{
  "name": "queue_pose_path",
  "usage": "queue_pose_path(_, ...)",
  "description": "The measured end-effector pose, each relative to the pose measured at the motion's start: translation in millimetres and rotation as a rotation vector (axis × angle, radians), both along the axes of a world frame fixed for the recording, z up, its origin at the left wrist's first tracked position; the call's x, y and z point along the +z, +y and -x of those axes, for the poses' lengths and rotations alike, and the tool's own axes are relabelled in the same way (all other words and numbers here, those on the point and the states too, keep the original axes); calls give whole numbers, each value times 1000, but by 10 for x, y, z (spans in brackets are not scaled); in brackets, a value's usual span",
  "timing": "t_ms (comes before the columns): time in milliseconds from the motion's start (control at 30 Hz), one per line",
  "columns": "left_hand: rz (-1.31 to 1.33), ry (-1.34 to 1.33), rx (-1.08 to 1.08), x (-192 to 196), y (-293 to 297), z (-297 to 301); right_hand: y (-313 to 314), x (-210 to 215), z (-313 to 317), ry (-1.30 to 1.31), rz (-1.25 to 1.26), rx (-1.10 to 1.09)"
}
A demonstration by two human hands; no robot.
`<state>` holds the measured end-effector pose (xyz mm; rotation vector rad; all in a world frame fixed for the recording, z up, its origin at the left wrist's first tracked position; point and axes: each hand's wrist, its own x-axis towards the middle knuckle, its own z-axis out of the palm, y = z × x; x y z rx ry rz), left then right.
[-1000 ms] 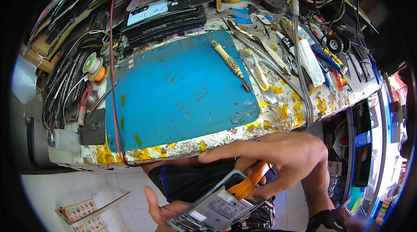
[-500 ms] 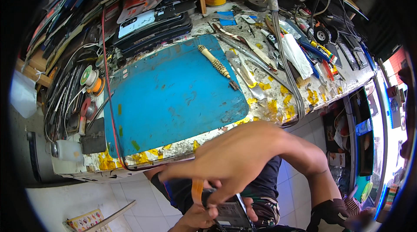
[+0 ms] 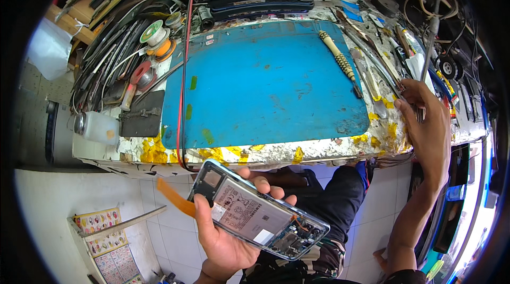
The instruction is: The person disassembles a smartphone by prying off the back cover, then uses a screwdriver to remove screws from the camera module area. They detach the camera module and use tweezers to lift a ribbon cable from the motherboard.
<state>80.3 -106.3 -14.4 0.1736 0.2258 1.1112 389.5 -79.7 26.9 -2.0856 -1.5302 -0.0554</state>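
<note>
My left hand (image 3: 228, 236) holds an opened smartphone (image 3: 249, 209) tilted above my lap, thumb on one long edge and fingers along the other. The back cover is off, so its grey battery (image 3: 245, 208) and the circuit board (image 3: 292, 239) show. From the phone's upper left end sticks out a thin orange strip (image 3: 175, 199), like a flex cable. At the bench's right side my right hand (image 3: 425, 116) has its thumb and fingers closed about the near end of long, slim metal tweezers (image 3: 374, 55), which lie among other tools.
A blue work mat (image 3: 260, 87) covers the bench middle, with a beaded-handle tool (image 3: 339, 60) on its right. At left lie wire spools (image 3: 154, 34), a dark plate (image 3: 141, 116) and a clear bottle (image 3: 98, 127). Stacked phone panels (image 3: 257, 2) stand behind. A red cable (image 3: 187, 71) hangs across the mat's left.
My right hand has left the phone and moved to the tools at the bench's right. The phone now lies tilted in my left hand alone. The view has shifted.
</note>
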Motion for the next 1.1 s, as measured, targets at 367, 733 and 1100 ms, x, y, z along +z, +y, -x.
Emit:
queue_pose_path(367,-30,47,124,89,-11,49,-118,-52,-29,177,-152,-78)
queue_pose_path(733,0,3,176,110,12,41,-575,-239,-283,931,-656,180)
queue_pose_path(1100,55,-72,98,100,60,63,-971,-347,345,2137,-672,733)
